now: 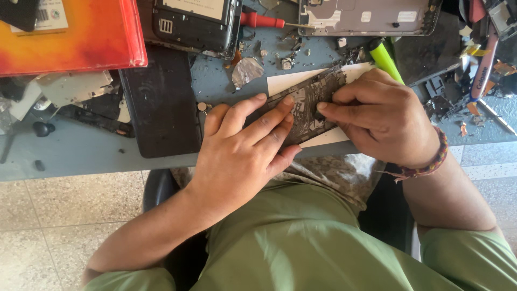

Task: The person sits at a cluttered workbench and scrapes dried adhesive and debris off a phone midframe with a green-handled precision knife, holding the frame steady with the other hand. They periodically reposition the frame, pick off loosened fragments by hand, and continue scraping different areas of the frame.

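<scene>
Shattered phone panel at table edge, hemmed by clutter.

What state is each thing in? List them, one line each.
Shattered phone screen panel: flat on white paper, pinned by both hands.
Left hand: fingers spread, pressing the panel.
Right hand: fingertips pinching the panel's edge.
Red-handled screwdriver: lying on the bench, untouched.
Opened phone body: back off, insides exposed.
Grey phone frame: stripped, lying flat.

Single head-worn view, looking steeply down, close over workbench edge, lap and floor below
</scene>
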